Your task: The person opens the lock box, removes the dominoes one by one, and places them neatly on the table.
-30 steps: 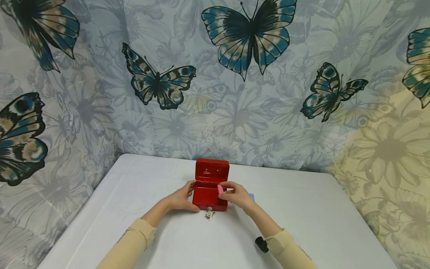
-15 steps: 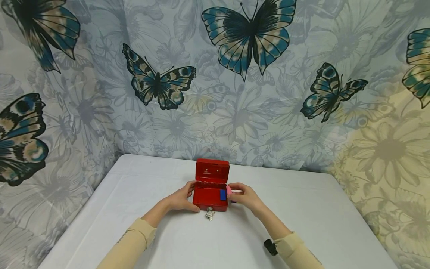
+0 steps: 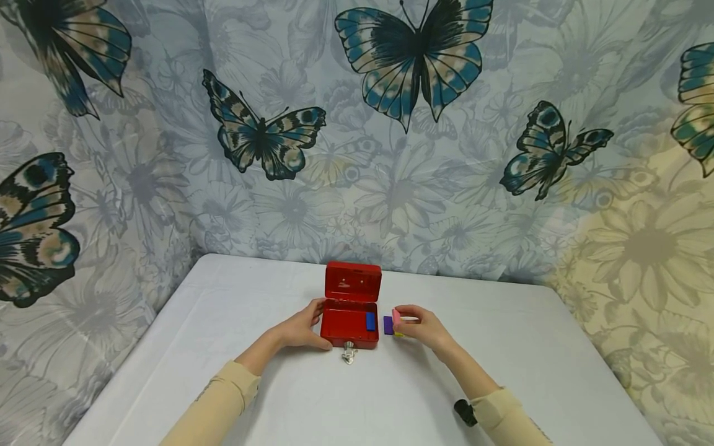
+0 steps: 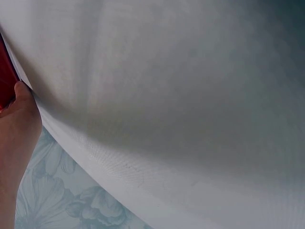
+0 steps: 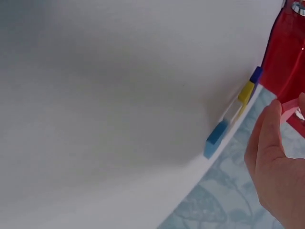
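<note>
A red metal cash box (image 3: pixel 340 331) stands with its lid (image 3: pixel 352 284) raised. Keys (image 3: pixel 348 354) hang from the lock at its front. Inside, against the right wall, is a blue block (image 3: pixel 370 321). My left hand (image 3: pixel 301 326) holds the box's left side, thumb at the front corner. My right hand (image 3: pixel 426 327) pinches a pink block (image 3: pixel 396 318) between thumb and fingers, right of the box. A purple block (image 3: pixel 388 325) is on the table beside the box. Partly behind the hand is a yellow block (image 3: pixel 398 334).
In the right wrist view, the purple and yellow blocks line up with a white block (image 5: pixel 232 110) and a light blue block (image 5: pixel 217 137). A white cloth covers the table (image 3: pixel 268 396). Butterfly-patterned fabric (image 3: pixel 390 204) hangs behind it.
My right hand has moved right, out of the box to above the row of blocks, with the pink block in it. The blue block inside has come fully into view. My left hand stays put.
</note>
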Demonstrator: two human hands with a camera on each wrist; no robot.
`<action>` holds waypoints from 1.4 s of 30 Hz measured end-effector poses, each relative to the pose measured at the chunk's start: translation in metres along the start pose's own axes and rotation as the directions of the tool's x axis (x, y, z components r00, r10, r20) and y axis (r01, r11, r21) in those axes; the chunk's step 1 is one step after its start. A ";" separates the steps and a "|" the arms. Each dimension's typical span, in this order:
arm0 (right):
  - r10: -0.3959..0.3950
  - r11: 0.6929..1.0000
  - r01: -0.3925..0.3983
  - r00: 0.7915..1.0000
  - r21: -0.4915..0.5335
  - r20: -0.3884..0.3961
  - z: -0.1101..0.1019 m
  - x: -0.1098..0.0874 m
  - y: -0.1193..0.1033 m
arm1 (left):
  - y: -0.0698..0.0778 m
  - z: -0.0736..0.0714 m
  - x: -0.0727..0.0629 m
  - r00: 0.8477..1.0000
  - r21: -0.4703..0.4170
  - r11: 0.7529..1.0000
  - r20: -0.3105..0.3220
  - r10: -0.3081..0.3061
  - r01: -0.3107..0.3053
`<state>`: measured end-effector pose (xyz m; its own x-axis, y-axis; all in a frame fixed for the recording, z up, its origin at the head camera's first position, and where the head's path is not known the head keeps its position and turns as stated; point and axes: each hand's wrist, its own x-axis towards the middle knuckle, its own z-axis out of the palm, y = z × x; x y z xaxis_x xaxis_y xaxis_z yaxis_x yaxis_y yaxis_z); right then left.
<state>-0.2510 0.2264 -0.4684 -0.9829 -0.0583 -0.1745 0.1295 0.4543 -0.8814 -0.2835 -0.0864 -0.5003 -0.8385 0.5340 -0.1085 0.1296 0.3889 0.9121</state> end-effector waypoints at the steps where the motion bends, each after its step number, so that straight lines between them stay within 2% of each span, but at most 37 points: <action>1: 0.000 1.000 0.000 1.000 -0.002 -0.004 -0.002 -0.001 0.001 | 0.000 0.000 0.000 1.000 0.003 1.000 0.000 -0.001 0.001; 24: -0.014 0.997 0.012 0.999 -0.079 -0.033 -0.036 -0.012 0.025 | 0.001 0.000 -0.001 1.000 -0.007 1.000 0.008 0.008 -0.007; 31: 0.027 0.992 -0.034 0.998 -0.122 -0.065 -0.042 -0.012 0.030 | -0.003 0.000 0.001 1.000 -0.024 1.000 0.012 0.020 -0.020; 42: 0.014 0.984 -0.028 0.997 -0.179 -0.076 -0.050 -0.012 0.035 | -0.001 0.000 -0.001 1.000 -0.014 1.000 0.005 0.019 -0.019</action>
<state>-0.2408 0.2877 -0.4755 -0.9881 0.0158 -0.1532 0.1312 0.6073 -0.7835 -0.2830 -0.0872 -0.5014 -0.8330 0.5454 -0.0929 0.1385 0.3681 0.9194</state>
